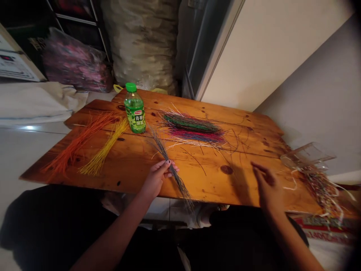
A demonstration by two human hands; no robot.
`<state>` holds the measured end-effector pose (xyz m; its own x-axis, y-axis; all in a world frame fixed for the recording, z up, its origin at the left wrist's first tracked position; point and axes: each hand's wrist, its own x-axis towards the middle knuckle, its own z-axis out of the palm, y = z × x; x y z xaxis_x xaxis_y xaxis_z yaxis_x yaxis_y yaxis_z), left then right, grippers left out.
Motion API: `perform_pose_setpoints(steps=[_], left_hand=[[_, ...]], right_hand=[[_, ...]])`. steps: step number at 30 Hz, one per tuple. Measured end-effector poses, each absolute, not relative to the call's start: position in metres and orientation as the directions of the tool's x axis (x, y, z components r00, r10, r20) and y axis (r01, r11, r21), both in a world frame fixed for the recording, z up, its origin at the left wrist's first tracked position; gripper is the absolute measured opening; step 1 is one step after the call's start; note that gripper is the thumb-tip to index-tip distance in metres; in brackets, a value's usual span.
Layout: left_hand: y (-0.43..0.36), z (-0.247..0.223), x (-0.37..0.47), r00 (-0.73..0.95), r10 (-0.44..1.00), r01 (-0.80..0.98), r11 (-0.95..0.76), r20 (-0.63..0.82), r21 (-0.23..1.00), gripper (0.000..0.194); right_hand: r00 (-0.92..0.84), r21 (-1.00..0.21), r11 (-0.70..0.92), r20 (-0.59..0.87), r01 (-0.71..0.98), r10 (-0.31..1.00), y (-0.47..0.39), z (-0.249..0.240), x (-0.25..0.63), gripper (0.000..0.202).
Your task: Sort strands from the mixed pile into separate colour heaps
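Note:
My left hand (158, 178) is closed around a bundle of thin dark-grey strands (179, 182), held slantwise over the front of the table. Its upper end fans out towards the green-capped drink bottle (135, 113), and the lower end hangs past the table's front edge. My right hand (267, 186) is over the right part of the table, slightly blurred. Its fingers curl and the fingertips come together; what is between them, if anything, I cannot make out. Between and beyond my hands lies a heap of green, pink, blue and white strands (194, 126).
Orange strands (76, 145) and yellow strands (104, 150) lie at the left of the wooden table (214, 184). On the right, a clear plastic container (308, 156) lies near mixed strand scraps (321, 188). A pink-filled plastic bag (76, 62) and a large sack (141, 41) stand behind.

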<state>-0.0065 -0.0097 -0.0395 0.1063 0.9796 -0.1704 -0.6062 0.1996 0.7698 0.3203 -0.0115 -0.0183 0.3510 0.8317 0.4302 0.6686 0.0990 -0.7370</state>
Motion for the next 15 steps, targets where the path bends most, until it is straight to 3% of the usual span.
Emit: perform_pose_setpoints(steps=[2, 5, 7, 9, 12, 15], left_hand=[[-0.010, -0.040, -0.007, 0.109, 0.979, -0.609, 0.203, -0.172, 0.766, 0.018], [-0.009, -0.041, -0.008, 0.097, 0.979, -0.642, 0.200, -0.180, 0.740, 0.017], [-0.006, -0.042, -0.009, 0.071, 0.978, -0.706, 0.188, -0.196, 0.683, 0.017], [-0.004, -0.042, -0.010, 0.044, 0.975, -0.772, 0.172, -0.218, 0.612, 0.017], [-0.003, -0.043, -0.010, 0.048, 0.972, -0.800, 0.174, -0.229, 0.574, 0.018], [-0.004, -0.045, -0.009, 0.072, 0.974, -0.781, 0.190, -0.217, 0.595, 0.018]], right_hand=[[0.106, -0.664, 0.241, 0.437, 0.707, 0.893, -0.017, -0.022, 0.282, 0.025], [-0.273, -0.499, 0.451, 0.390, 0.740, 0.879, -0.034, -0.028, 0.234, 0.022], [-0.456, -0.405, 0.561, 0.331, 0.722, 0.826, -0.047, -0.033, 0.211, 0.032], [-0.630, -0.218, 0.682, 0.264, 0.698, 0.730, -0.058, -0.041, 0.199, 0.046], [-0.714, -0.024, 0.730, 0.192, 0.683, 0.673, -0.062, -0.051, 0.195, 0.059], [-0.683, -0.029, 0.697, 0.176, 0.716, 0.709, -0.054, -0.056, 0.199, 0.062]])
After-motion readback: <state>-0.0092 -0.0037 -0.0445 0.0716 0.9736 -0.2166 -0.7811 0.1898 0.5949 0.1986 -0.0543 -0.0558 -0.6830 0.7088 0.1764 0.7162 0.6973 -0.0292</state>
